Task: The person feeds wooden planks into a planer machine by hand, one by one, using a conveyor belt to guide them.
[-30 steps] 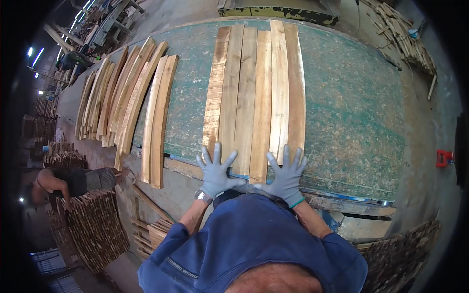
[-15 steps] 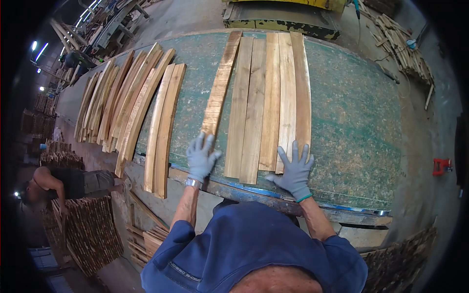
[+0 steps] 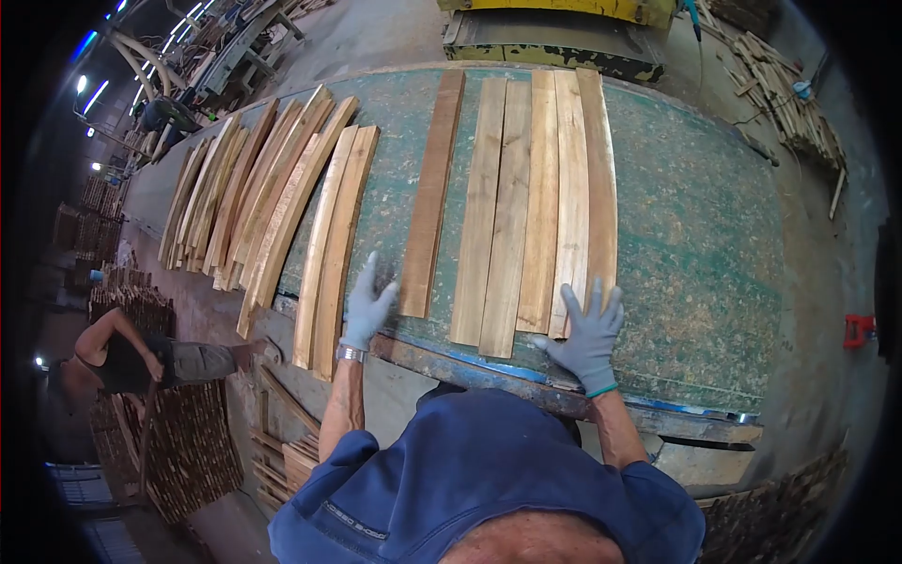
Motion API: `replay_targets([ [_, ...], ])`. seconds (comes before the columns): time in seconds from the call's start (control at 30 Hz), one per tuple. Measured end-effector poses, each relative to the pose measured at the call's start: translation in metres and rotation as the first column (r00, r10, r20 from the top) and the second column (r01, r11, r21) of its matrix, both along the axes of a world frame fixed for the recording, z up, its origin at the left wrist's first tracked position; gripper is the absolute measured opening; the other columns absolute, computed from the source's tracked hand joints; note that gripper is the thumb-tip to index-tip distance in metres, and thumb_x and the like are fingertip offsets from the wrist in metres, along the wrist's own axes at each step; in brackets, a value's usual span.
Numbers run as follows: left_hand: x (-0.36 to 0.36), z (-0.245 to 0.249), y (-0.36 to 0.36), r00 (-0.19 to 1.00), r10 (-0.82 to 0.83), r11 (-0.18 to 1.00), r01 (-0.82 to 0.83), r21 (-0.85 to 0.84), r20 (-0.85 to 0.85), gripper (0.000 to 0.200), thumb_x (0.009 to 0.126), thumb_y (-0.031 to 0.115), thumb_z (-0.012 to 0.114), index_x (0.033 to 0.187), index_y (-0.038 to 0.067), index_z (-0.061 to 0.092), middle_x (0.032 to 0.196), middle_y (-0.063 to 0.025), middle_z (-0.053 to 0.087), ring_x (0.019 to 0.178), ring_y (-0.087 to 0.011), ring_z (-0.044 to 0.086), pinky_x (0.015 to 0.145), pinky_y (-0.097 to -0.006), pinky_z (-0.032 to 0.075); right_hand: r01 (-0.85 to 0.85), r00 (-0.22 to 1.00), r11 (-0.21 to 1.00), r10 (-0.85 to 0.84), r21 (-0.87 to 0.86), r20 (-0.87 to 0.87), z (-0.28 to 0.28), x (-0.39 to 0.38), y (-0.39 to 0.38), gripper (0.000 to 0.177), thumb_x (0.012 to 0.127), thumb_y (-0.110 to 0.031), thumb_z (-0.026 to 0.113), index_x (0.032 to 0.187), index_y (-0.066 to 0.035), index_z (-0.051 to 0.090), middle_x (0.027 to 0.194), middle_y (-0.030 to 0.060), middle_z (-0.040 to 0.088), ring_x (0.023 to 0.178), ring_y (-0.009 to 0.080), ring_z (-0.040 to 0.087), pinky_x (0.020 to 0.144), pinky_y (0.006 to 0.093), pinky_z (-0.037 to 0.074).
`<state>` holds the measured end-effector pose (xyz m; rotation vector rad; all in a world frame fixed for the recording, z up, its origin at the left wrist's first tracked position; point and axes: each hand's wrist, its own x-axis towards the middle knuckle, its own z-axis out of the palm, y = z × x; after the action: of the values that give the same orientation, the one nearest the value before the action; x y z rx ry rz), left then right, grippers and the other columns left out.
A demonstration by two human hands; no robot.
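Note:
My left hand (image 3: 366, 308), in a grey glove, has its fingers apart and holds nothing. It is between a reddish-brown board (image 3: 434, 197) and a pair of pale boards (image 3: 340, 249) that overhang the table's near edge. The brown board lies flat and a little slanted. My right hand (image 3: 589, 336), also gloved, spreads its fingers at the near ends of a light board (image 3: 569, 197) and the outermost board (image 3: 598, 179). Two greyish boards (image 3: 493, 216) and a yellowish board (image 3: 536, 207) lie side by side to their left.
The boards lie on a worn green tabletop (image 3: 695, 235). Several more boards (image 3: 254, 197) are bunched at its left. Beyond the far edge stands a yellow machine (image 3: 554, 42). At lower left a person (image 3: 141, 357) is beside stacked wood (image 3: 188, 451).
The single board at left, which showed a rough pale face under my left hand, now shows a brown face. My left hand has moved off it to the left. My right hand stays by the board ends.

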<state>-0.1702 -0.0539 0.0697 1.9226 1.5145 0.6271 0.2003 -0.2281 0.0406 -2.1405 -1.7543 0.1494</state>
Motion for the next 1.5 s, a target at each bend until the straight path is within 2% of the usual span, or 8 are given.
replay_targets([
  [0.1, 0.040, -0.009, -0.022, 0.952, -0.169, 0.979, 0.193, 0.070, -0.254, 0.099, 0.069, 0.065, 0.074, 0.150, 0.019, 0.040, 0.159, -0.0257, 0.022, 0.146, -0.0466, 0.017, 0.118, -0.0536, 0.015, 0.027, 0.999, 0.999, -0.028, -0.047, -0.024, 0.004, -0.003, 0.002, 0.109, 0.058, -0.080, 0.070, 0.148, -0.025, 0.045, 0.156, 0.0314, 0.018, 0.140, 0.0620, 0.007, 0.103, 0.0762, 0.012],
  [0.23, 0.094, 0.014, -0.062, 0.598, -0.426, 0.827, 0.562, -0.024, -0.679, 0.108, 0.048, 0.084, 0.072, 0.143, 0.037, 0.050, 0.160, -0.0281, 0.017, 0.139, -0.0641, 0.011, 0.109, -0.0723, 0.015, -0.007, 1.000, 0.992, 0.010, -0.129, 0.026, 0.008, -0.005, 0.008, 0.112, 0.056, -0.083, 0.069, 0.148, -0.025, 0.045, 0.156, 0.0329, 0.016, 0.138, 0.0664, 0.002, 0.103, 0.0776, 0.012],
  [0.37, 0.089, -0.025, -0.053, 0.720, -0.416, 0.745, 0.620, 0.245, -0.556, 0.099, 0.048, 0.088, 0.068, 0.133, 0.037, 0.061, 0.155, -0.0268, 0.029, 0.138, -0.0625, 0.016, 0.106, -0.0745, 0.016, 0.011, 0.999, 0.999, -0.009, -0.050, 0.043, -0.011, -0.006, 0.009, 0.106, 0.058, -0.086, 0.065, 0.145, -0.027, 0.049, 0.155, 0.0332, 0.018, 0.138, 0.0674, 0.002, 0.100, 0.0788, 0.012],
  [0.63, 0.118, -0.033, 0.056, 0.748, -0.456, 0.648, 0.650, 0.396, -0.483, 0.093, 0.049, 0.084, 0.071, 0.130, 0.040, 0.062, 0.149, -0.0175, 0.041, 0.137, -0.0589, 0.022, 0.108, -0.0711, 0.020, 0.058, 0.982, 0.980, -0.090, 0.189, 0.167, -0.017, 0.023, 0.102, 0.098, 0.058, -0.089, 0.061, 0.134, -0.027, 0.059, 0.142, 0.0287, 0.038, 0.128, 0.0634, 0.025, 0.097, 0.0724, 0.024],
  [0.7, 0.137, -0.037, 0.092, 0.753, -0.425, 0.650, 0.640, 0.410, -0.501, 0.089, 0.052, 0.082, 0.071, 0.130, 0.040, 0.062, 0.148, -0.0161, 0.043, 0.137, -0.0576, 0.024, 0.109, -0.0703, 0.019, 0.046, 0.966, 0.965, -0.109, 0.259, 0.234, -0.012, 0.044, 0.139, 0.099, 0.053, -0.088, 0.065, 0.128, -0.024, 0.063, 0.133, 0.0251, 0.047, 0.122, 0.0535, 0.035, 0.098, 0.0616, 0.028],
  [1.0, 0.220, -0.014, 0.181, 0.807, -0.234, 0.824, 0.461, 0.330, -0.542, 0.096, 0.055, 0.078, 0.074, 0.140, 0.038, 0.053, 0.155, -0.0147, 0.036, 0.140, -0.0592, 0.017, 0.111, -0.0691, 0.014, 0.093, 0.957, 0.974, -0.144, 0.206, 0.250, -0.002, 0.113, 0.244, 0.102, 0.052, -0.085, 0.069, 0.137, -0.030, 0.057, 0.146, 0.0273, 0.040, 0.132, 0.0584, 0.027, 0.104, 0.0659, 0.024],
  [1.13, 0.239, -0.031, 0.221, 0.864, -0.228, 0.820, 0.419, 0.390, -0.449, 0.094, 0.052, 0.081, 0.074, 0.134, 0.037, 0.060, 0.153, -0.0151, 0.039, 0.136, -0.0638, 0.020, 0.110, -0.0662, 0.024, 0.097, 0.958, 0.989, -0.124, 0.115, 0.258, -0.006, 0.119, 0.261, 0.099, 0.053, -0.082, 0.070, 0.136, -0.031, 0.058, 0.145, 0.0269, 0.042, 0.132, 0.0586, 0.027, 0.104, 0.0669, 0.025],
  [1.5, 0.330, -0.022, 0.418, 0.846, -0.198, 0.825, 0.417, 0.382, -0.495, 0.094, 0.054, 0.085, 0.069, 0.135, 0.039, 0.058, 0.152, -0.0085, 0.041, 0.136, -0.0597, 0.025, 0.113, -0.0588, 0.029, 0.131, 0.917, 0.980, -0.178, 0.151, 0.357, 0.003, 0.207, 0.455, 0.094, 0.057, -0.083, 0.069, 0.135, -0.032, 0.059, 0.144, 0.0197, 0.047, 0.127, 0.0467, 0.038, 0.108, 0.0549, 0.033],
])
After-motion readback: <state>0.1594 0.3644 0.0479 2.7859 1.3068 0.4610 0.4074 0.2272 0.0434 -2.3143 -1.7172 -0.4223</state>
